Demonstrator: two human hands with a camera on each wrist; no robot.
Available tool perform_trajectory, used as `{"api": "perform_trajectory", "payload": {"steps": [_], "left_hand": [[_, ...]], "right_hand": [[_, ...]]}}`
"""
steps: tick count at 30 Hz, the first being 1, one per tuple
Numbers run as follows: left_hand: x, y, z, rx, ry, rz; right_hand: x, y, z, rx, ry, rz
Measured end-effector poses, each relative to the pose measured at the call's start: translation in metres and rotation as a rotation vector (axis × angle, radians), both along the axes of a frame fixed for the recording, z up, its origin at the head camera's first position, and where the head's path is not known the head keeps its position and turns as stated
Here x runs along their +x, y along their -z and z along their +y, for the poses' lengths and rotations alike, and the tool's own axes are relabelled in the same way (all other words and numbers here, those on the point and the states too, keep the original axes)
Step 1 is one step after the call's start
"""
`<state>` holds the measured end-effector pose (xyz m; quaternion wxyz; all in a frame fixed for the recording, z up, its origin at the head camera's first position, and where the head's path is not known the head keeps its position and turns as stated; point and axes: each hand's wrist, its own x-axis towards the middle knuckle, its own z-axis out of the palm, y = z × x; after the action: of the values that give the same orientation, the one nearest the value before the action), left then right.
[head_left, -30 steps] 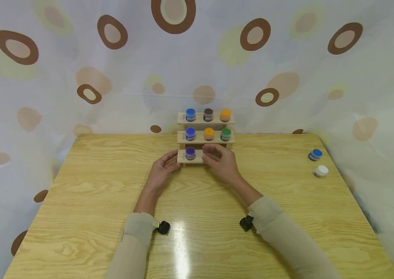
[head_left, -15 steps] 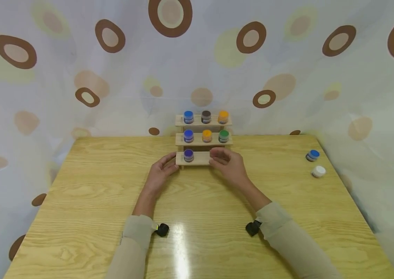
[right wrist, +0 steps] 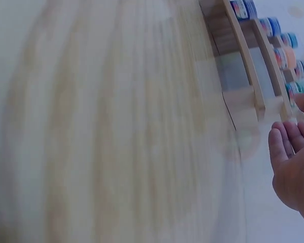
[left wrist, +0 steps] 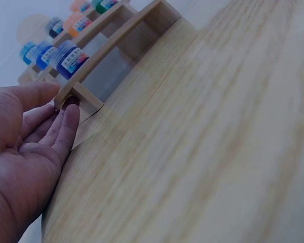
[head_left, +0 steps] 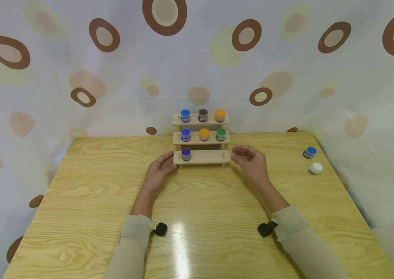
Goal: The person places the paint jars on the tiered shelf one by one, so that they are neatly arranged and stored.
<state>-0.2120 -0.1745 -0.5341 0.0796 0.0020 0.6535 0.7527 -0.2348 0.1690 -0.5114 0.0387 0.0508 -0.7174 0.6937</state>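
A three-tier wooden display rack (head_left: 205,156) stands at the back of the table with small jars on its steps. My left hand (head_left: 156,173) holds the left end of the lowest step, its thumb at the corner and fingers beside the leg in the left wrist view. Close to that end sits a purple-lidded jar (head_left: 186,154), the only one on this step. My right hand (head_left: 253,162) is just off the step's right end, fingers loosely bent with nothing between them. In the right wrist view, the right fingers (right wrist: 279,147) appear beyond the rack's end.
The middle step bears a blue jar (head_left: 185,135), an orange jar (head_left: 204,134) and a green jar (head_left: 221,134). Blue, black (head_left: 202,115) and orange jars line the top. Another blue jar (head_left: 309,152) and a white jar (head_left: 315,168) are near the table's right edge.
My right hand has slid rightward from the middle of the lowest step to past its right end, uncovering the step. My left hand has stayed at the left end.
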Motion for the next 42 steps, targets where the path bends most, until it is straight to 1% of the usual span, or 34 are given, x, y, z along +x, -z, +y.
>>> {"api": "perform_trajectory", "payload": {"steps": [4, 6, 8, 12, 15, 21, 26, 29, 34, 36, 42], "left_hand": [[0.0, -0.002, -0.001, 0.002, 0.002, 0.009], [0.0, -0.002, 0.0, 0.002, -0.001, 0.01], [0.0, -0.002, 0.0, 0.001, -0.002, 0.01], [-0.001, -0.002, 0.001, -0.003, 0.001, 0.009], [-0.001, -0.002, 0.002, -0.008, 0.0, 0.013], [-0.002, -0.002, 0.002, -0.01, -0.008, 0.013], [-0.001, -0.001, 0.002, -0.009, -0.006, 0.006], [0.0, -0.002, 0.002, -0.006, -0.002, 0.009], [0.001, -0.003, 0.001, -0.007, 0.0, 0.009], [0.002, -0.003, 0.002, -0.006, 0.0, 0.008], [0.004, -0.002, 0.002, -0.006, -0.008, 0.006]], "right_hand": [[0.0, -0.002, 0.015, -0.025, 0.084, -0.03], [0.001, -0.003, 0.022, -0.031, 0.108, -0.029], [0.002, -0.003, 0.029, -0.021, 0.127, -0.029], [0.007, -0.002, 0.045, 0.035, 0.183, -0.037], [0.01, -0.002, 0.056, 0.048, 0.23, -0.049], [0.015, 0.0, 0.08, -0.037, 0.314, -0.091], [0.022, 0.0, 0.097, -0.137, 0.361, -0.151], [0.026, 0.001, 0.106, -0.177, 0.409, -0.178], [0.033, 0.003, 0.12, -0.179, 0.487, -0.199], [0.036, 0.005, 0.125, -0.163, 0.506, -0.198], [0.041, 0.01, 0.139, -0.19, 0.554, -0.2]]}}
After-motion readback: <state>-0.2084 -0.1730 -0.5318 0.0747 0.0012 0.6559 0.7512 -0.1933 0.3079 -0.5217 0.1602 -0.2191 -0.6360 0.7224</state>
